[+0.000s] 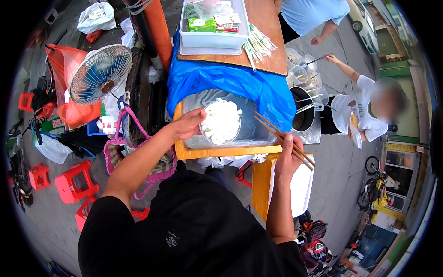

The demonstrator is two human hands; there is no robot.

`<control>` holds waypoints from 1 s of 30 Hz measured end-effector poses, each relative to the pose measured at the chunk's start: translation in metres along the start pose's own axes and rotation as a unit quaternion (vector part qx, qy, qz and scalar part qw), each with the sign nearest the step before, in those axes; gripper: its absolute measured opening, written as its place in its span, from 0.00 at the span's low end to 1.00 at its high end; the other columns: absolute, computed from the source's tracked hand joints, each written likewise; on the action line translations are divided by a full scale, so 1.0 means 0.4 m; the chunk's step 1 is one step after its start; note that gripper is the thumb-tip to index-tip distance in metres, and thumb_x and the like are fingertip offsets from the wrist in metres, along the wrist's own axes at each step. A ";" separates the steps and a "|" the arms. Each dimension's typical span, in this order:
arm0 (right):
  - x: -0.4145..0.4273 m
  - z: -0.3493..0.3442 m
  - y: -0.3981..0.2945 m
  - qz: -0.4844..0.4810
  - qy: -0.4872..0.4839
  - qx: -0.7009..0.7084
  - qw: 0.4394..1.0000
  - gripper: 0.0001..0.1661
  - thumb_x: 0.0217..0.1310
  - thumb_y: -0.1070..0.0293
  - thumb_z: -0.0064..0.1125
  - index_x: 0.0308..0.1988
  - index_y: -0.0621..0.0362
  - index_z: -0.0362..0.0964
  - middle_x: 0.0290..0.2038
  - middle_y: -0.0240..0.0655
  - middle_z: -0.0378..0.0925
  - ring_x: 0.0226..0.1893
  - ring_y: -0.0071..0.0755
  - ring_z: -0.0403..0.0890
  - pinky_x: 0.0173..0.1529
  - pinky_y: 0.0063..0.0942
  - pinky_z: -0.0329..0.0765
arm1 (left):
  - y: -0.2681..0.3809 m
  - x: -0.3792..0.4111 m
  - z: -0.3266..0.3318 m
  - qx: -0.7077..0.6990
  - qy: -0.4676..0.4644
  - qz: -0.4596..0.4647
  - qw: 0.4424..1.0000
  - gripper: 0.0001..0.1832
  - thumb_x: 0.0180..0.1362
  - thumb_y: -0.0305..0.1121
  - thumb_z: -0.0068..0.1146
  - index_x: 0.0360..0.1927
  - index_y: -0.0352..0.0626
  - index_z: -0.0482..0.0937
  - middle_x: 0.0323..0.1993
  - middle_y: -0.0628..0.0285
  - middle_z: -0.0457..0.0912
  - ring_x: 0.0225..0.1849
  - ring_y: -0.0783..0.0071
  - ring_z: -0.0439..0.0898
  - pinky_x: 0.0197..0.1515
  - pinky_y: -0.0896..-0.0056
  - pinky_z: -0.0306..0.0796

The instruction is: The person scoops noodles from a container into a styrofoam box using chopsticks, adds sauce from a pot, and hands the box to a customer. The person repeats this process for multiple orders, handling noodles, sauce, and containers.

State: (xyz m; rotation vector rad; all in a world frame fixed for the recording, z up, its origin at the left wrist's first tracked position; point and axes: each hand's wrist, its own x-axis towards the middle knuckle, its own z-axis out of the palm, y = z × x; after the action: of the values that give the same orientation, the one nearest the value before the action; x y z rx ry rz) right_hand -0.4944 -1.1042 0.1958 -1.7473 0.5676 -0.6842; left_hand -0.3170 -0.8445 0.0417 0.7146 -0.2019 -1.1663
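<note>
My left hand (188, 125) grips the left side of a clear round bowl (238, 130) heaped with white food pieces (220, 119); glare hides their texture. Beneath the bowl is an open box with a yellow rim (214, 153) and a plastic liner (258, 138). In my right hand (290, 155) is a pair of long wooden chopsticks (269, 125). Their tips lean up and left over the box's right side, apart from the bowl. A blue plastic sheet (228, 78) is bunched along the box's far side.
Beyond the sheet, a wooden board (263, 20) carries a white bin (213, 41) and wrapped chopsticks (258, 45). A fan (104, 76) and pink basket (114, 162) are left. At right stand a pot (303, 121), clear containers (301, 74) and a person (360, 104) holding a ladle (316, 59).
</note>
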 end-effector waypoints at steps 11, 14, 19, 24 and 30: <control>0.037 0.090 0.220 0.311 -0.046 0.445 0.839 0.11 0.75 0.64 0.60 0.44 0.63 0.76 0.44 0.39 0.83 0.49 0.42 0.87 0.54 0.32 0.88 | 0.031 -0.044 0.050 -0.006 -0.032 -0.087 0.996 0.56 0.53 0.66 0.67 0.76 0.38 0.62 0.71 0.58 0.73 0.72 0.64 0.72 0.71 0.57 0.70; -0.008 0.078 0.139 0.225 -0.113 0.371 0.894 0.10 0.76 0.66 0.58 0.44 0.62 0.77 0.45 0.40 0.82 0.52 0.44 0.85 0.57 0.33 0.86 | 0.016 -0.039 0.028 0.004 -0.018 -0.064 0.998 0.51 0.58 0.66 0.62 0.75 0.41 0.63 0.68 0.59 0.76 0.69 0.65 0.76 0.67 0.57 0.74; -0.085 0.099 0.047 -0.087 -0.196 0.026 0.976 0.05 0.73 0.75 0.58 0.43 0.64 0.78 0.46 0.45 0.82 0.53 0.45 0.85 0.56 0.36 0.83 | -0.024 0.010 -0.001 -0.003 0.028 -0.013 1.000 0.46 0.61 0.67 0.58 0.73 0.46 0.65 0.65 0.61 0.78 0.67 0.66 0.78 0.64 0.55 0.76; -0.130 0.132 -0.006 -0.230 -0.208 -0.082 0.947 0.06 0.65 0.79 0.65 0.42 0.64 0.79 0.43 0.46 0.82 0.50 0.47 0.86 0.53 0.37 0.83 | -0.004 0.048 0.028 0.000 0.029 0.029 0.999 0.45 0.60 0.69 0.57 0.71 0.48 0.66 0.65 0.62 0.77 0.67 0.66 0.77 0.65 0.54 0.75; -0.145 0.115 -0.050 -0.285 -0.202 -0.145 0.926 0.07 0.64 0.80 0.66 0.43 0.64 0.79 0.44 0.45 0.82 0.50 0.48 0.87 0.53 0.36 0.84 | 0.028 0.079 0.038 -0.003 0.025 0.047 0.999 0.49 0.56 0.71 0.59 0.73 0.50 0.65 0.68 0.62 0.76 0.69 0.64 0.75 0.67 0.52 0.74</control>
State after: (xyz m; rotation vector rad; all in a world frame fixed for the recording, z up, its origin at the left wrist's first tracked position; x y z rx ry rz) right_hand -0.5033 -1.0280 0.1960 -2.2877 -0.1498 -0.6222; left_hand -0.3029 -0.8766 0.0535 0.7218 -0.1885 -1.0576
